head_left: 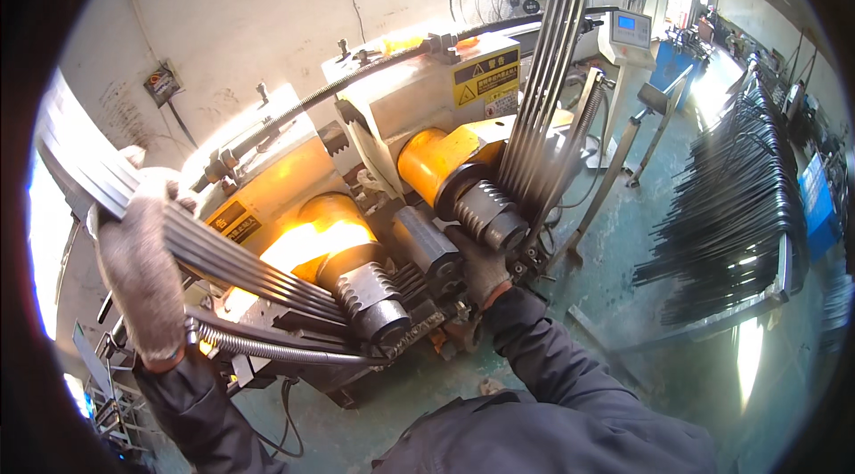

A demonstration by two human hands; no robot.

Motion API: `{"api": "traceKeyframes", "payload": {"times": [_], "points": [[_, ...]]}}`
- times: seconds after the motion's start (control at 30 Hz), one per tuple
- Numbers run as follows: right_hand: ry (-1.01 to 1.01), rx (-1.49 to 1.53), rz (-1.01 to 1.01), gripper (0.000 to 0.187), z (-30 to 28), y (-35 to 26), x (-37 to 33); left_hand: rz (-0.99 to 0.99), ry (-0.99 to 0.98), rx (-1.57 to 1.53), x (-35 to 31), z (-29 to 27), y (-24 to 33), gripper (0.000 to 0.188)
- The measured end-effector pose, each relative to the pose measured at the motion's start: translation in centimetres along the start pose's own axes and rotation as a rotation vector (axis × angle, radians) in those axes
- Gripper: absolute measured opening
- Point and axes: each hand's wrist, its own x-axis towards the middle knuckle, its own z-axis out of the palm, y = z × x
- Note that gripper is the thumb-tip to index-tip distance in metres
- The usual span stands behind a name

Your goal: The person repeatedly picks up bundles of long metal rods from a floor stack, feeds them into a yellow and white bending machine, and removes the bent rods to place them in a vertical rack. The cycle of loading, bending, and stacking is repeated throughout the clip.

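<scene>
At machine, L hand gripping rods; R hand resting nr dark block, grip unclear; prob. steadying for bend, next needing even hold.

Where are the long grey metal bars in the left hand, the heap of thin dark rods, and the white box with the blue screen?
Long grey metal bars [249, 271], head view: their lower stretch.
Thin dark rods [735, 198], head view: the heap's middle.
White box [631, 32], head view: its front panel.
</scene>
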Motion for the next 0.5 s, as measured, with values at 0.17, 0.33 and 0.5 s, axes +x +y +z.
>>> {"api": "traceKeyframes", "payload": {"times": [0.17, 0.33, 0.5], "points": [[-0.011, -0.071, -0.190, 0.029, 0.1, 0.7, 0.2, 0.064, -0.359, 0.057, 1.3, 3.0, 1.1, 0.036], [-0.036, -0.061, -0.123, 0.025, -0.4, 0.3, 0.3, -0.082, -0.397, -0.072, 1.7, 3.2, 0.7, 0.041], [-0.060, -0.095, -0.172, 0.024, -0.2, 1.0, 0.5, 0.012, -0.389, -0.138, 1.3, 3.6, 0.4, 0.023]]}}
